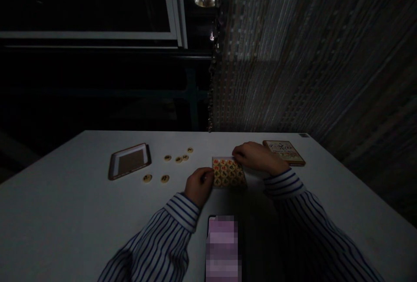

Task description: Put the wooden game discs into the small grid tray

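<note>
A small box (230, 185) of Chinese chess pieces stands in the middle of the table, its round pieces (224, 173) in rows with red and black characters. My left hand (199, 186) is closed at the box's left edge, thumb and forefinger pinched against it. Over the far right corner, my right hand (254, 157) has its fingers curled down onto the top row; whatever they hold is hidden. Left of the box lie several loose chess pieces (165, 178), face up and spread apart, two of them touching.
An open, shallow brown-rimmed tray (149, 158) rests on the table's left side. At the right back lies a flat printed box or lid (283, 151). A phone (223, 247) is at the near edge. A string curtain (260, 56) hangs behind the white table (81, 212). Light is dim.
</note>
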`<state>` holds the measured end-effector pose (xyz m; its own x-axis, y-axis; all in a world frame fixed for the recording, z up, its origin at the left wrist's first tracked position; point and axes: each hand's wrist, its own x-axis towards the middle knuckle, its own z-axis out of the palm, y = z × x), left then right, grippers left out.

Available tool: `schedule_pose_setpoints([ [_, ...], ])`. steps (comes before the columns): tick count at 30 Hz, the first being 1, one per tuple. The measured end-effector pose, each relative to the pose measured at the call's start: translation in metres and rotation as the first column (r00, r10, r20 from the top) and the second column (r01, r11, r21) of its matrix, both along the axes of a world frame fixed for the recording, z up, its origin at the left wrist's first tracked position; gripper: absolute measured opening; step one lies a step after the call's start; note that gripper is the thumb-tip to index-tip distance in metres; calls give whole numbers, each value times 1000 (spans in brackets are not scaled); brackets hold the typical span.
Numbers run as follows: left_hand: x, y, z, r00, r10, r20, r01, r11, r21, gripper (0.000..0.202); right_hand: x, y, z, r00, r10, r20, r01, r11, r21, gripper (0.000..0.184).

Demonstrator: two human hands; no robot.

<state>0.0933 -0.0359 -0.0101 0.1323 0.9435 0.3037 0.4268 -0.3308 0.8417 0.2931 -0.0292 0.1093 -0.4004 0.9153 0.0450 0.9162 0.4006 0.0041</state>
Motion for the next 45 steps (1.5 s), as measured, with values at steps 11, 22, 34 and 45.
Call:
schedule_pose_setpoints([
  [11, -3, -1, 4, 999, 42, -12, -41, 998, 38, 20, -4, -4, 4, 999, 30, -38, -29, 999, 23, 29],
  [22, -5, -2, 10, 997, 66, 43, -68, 996, 53, 18, -13, -11, 9, 996, 91, -18, -89, 994, 67, 31],
  [34, -47, -14, 33, 994, 108, -13, -107, 991, 76, 22, -24, -20, 15, 983, 101, -156, -62, 969, 238, 31],
  [45, -110, -20, 42, 965, 262, -6, -260, 962, 85, 27, -50, -34, 16, 945, 101, -312, -28, 973, 229, 31],
])
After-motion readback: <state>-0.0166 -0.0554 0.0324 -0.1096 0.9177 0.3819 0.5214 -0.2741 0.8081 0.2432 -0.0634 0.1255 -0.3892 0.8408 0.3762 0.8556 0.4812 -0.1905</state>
